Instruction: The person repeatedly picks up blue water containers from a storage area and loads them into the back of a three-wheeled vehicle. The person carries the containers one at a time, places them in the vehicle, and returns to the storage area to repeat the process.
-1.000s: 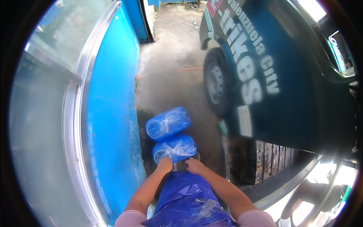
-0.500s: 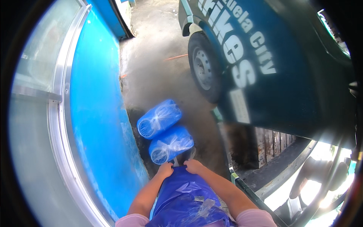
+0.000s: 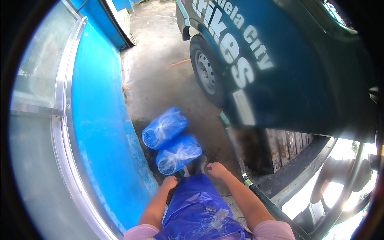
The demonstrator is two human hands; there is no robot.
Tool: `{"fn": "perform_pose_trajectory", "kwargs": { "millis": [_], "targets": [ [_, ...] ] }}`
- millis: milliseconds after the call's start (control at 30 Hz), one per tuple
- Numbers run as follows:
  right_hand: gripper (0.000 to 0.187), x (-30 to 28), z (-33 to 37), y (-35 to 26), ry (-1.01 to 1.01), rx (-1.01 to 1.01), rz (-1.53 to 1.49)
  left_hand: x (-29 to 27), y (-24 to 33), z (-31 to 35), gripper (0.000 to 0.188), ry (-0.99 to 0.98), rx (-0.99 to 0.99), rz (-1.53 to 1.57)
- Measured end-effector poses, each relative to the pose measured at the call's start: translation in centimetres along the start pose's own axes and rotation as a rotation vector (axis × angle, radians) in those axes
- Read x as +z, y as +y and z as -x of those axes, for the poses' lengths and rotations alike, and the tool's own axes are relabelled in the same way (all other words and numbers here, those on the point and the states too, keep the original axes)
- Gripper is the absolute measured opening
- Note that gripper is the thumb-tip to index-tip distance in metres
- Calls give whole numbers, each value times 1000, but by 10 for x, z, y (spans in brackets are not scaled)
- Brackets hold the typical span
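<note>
Two blue cylinder-shaped bundles wrapped in clear, gathered plastic lie side by side on the ground ahead of me, the far bundle (image 3: pixel 165 127) and the near bundle (image 3: pixel 180 154). A shiny blue-purple plastic apron (image 3: pixel 196 196) hangs down my front between my arms. My left hand (image 3: pixel 170 183) is curled beside the apron's left edge, below the near bundle, with nothing visible in it. Farther right, my right hand (image 3: pixel 217 169) hangs apart from the apron, its fingers loosely curled and seemingly holding nothing. Feet show partly beyond the apron's lower edge.
A bright blue wall (image 3: pixel 100 100) with a metal-framed window (image 3: pixel 38 132) runs along my left. At right stands a dark green vehicle (image 3: pixel 296 88) with a wheel (image 3: pixel 206 70). A steering wheel (image 3: pixel 350 188) shows lower right. Stained concrete floor (image 3: pixel 156 72) stretches ahead.
Both hands have moved off the apron's edge and apart, the left one sideways to the left, the right one to the right. The bundles still lie on the ground.
</note>
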State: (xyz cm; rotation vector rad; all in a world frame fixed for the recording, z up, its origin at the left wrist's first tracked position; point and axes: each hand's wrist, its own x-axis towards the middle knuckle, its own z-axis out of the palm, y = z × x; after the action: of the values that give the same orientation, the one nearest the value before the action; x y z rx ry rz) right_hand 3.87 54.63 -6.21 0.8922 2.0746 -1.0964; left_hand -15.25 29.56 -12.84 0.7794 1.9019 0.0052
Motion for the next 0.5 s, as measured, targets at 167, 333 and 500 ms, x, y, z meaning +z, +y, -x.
{"fn": "perform_pose_trajectory", "kwargs": {
  "millis": [167,333,500],
  "targets": [
    [37,6,-14,-14,4,-82,-21,-23,-11,-20,28,49,4,-48],
    [37,19,-38,-41,25,-200,54,-46,8,-33,35,225,152,-188],
    [32,27,-87,-76,120,-353,137,-54,33,-60,43,367,98,-240]
  ]
}}
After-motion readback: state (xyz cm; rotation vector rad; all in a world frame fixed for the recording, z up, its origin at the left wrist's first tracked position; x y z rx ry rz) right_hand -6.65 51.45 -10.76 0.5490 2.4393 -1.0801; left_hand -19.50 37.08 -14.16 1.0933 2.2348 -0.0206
